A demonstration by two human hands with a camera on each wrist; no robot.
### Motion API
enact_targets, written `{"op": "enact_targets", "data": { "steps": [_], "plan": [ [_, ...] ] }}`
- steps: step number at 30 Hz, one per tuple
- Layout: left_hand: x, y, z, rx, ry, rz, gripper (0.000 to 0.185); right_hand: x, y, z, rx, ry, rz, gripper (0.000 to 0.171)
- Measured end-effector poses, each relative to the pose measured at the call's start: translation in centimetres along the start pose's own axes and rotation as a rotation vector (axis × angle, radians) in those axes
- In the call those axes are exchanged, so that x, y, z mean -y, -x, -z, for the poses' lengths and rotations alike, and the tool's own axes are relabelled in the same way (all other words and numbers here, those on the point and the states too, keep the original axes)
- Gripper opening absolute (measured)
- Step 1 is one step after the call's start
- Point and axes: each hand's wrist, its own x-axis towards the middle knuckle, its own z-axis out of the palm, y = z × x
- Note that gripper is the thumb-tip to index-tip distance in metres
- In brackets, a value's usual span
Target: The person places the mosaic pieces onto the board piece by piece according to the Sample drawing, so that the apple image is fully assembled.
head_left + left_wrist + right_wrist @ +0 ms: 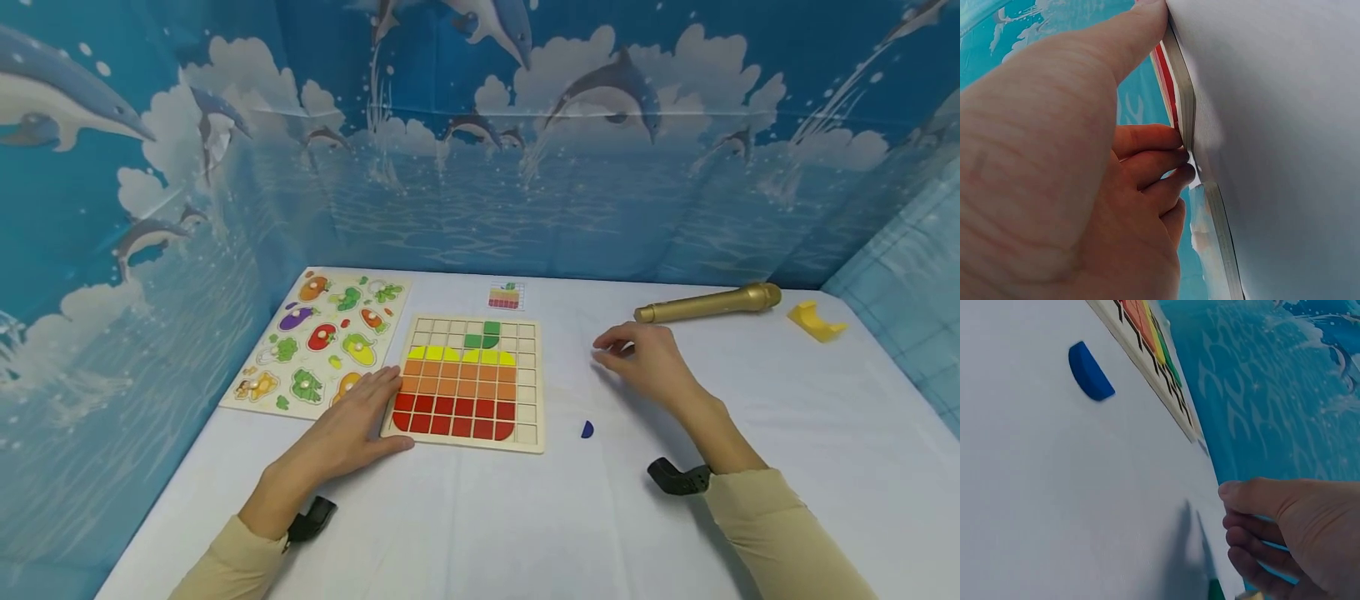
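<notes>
On the white table lies a wooden puzzle board (529, 392) with a grid, filled with red, orange, yellow and green pieces. My left hand (337, 433) rests at its lower left corner, fingers along the left side and thumb by the front edge. In the left wrist view, the fingertips (1169, 137) touch the board's side. To the right of the board, my right hand (648, 362) hovers over the table with loosely bent fingers and nothing visible between them. A dark blue half-round piece (587, 430) lies between that hand and the board, also seen in the right wrist view.
A vegetable puzzle board (288, 383) lies at the left, beside the grid board. Behind the grid board is a small picture card (507, 296). A gold microphone (712, 303) and a yellow curved block (816, 322) lie at the back right. A dolphin-printed curtain (480, 208) stands behind the table.
</notes>
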Motion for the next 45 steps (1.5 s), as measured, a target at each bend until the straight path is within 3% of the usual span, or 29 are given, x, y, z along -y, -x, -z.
{"op": "enact_targets", "data": {
  "steps": [6, 10, 16, 23, 30, 40, 45],
  "plan": [
    [-0.1, -0.1, -0.3, 0.002, 0.011, 0.002, 0.095, -1.9, 1.6, 1.1, -0.124, 0.063, -0.070, 0.012],
    [-0.1, -0.1, -0.5, 0.005, 0.009, 0.002, 0.095, -3.0, 2.4, 1.2, -0.214, 0.090, -0.123, 0.021],
    [-0.1, -0.1, -0.6, 0.006, 0.013, 0.008, 0.095, -3.7, 2.9, 0.9, -0.227, 0.101, -0.165, 0.027],
    [-0.2, -0.3, -0.6, 0.019, 0.025, 0.002, 0.095, -4.0, 3.2, -0.3, -0.266, 0.102, -0.121, 0.024],
    [-0.3, -0.4, -0.5, 0.027, 0.039, 0.013, 0.096, -3.8, 3.0, -0.6, -0.274, 0.080, -0.085, 0.018],
    [-0.1, -0.1, -0.2, 0.024, 0.023, 0.027, 0.096, -3.4, 2.8, 0.0, -0.183, 0.078, -0.108, 0.017],
    [-0.1, 0.1, 0.1, 0.013, 0.020, 0.028, 0.096, -3.2, 2.4, 0.1, -0.141, 0.055, -0.080, 0.016]
  ]
}}
